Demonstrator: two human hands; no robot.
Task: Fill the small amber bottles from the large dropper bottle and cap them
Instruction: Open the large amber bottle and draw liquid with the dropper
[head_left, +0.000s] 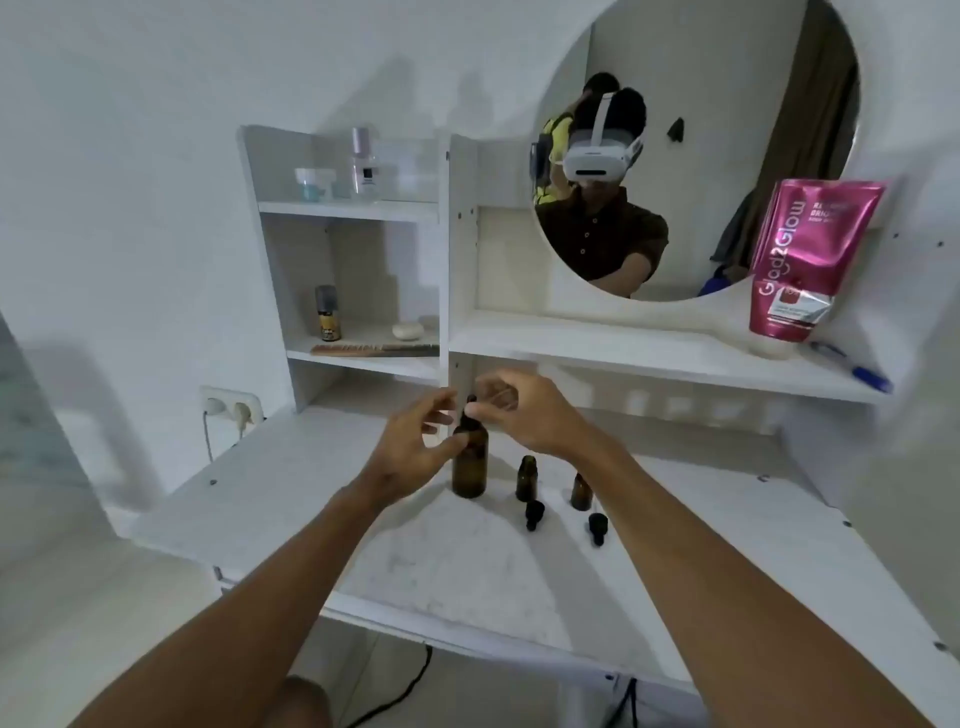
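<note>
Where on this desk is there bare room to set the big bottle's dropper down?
The desk is bare in front of the two loose caps, and to the right of the small bottles. It is crowded around the large bottle, where the left hand and right hand meet.

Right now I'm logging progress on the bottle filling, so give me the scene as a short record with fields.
large bottle: large amber dropper bottle upright on the white table
left hand: left hand at the bottle's shoulder, steadying it
right hand: right hand, fingertips pinching the dropper cap
small bottles: two small amber bottles, upright and uncapped, right of the large one
small caps: two black dropper caps lying on the table in front of them
fill level: cannot tell
</note>
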